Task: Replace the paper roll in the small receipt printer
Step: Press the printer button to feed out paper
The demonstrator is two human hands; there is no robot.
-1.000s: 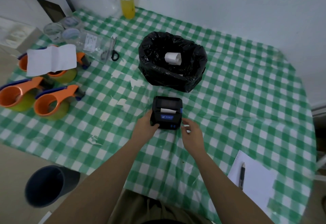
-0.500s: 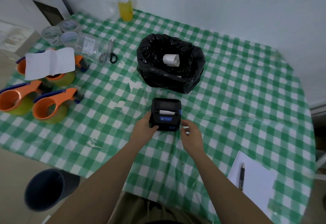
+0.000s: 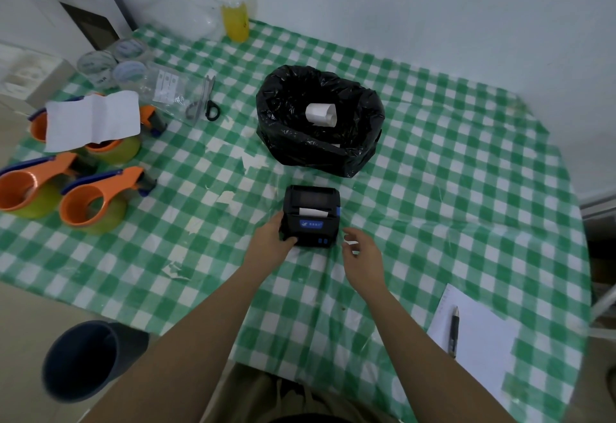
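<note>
A small black receipt printer (image 3: pixel 311 214) sits on the green checked tablecloth (image 3: pixel 433 172), lid shut, with a strip of white paper showing at its slot. My left hand (image 3: pixel 271 239) grips its near left corner. Just right of the printer, my right hand (image 3: pixel 361 249) hovers apart from it, fingers loosely spread and empty. Behind the printer stands a black bag-lined bin (image 3: pixel 293 142) with a white paper roll (image 3: pixel 320 114) lying inside.
Three orange tape dispensers (image 3: pixel 96 196) and a sheet of paper (image 3: pixel 93 119) lie at the left. Scissors (image 3: pixel 206 102), tape rolls (image 3: pixel 113 65) and a yellow bottle (image 3: pixel 236 24) sit at the back. A notepad with a pen (image 3: pixel 454 329) lies at the right. A dark bucket (image 3: pixel 83 359) stands on the floor.
My right hand has drawn slightly away from the printer's right side. The left hand keeps its hold on the printer.
</note>
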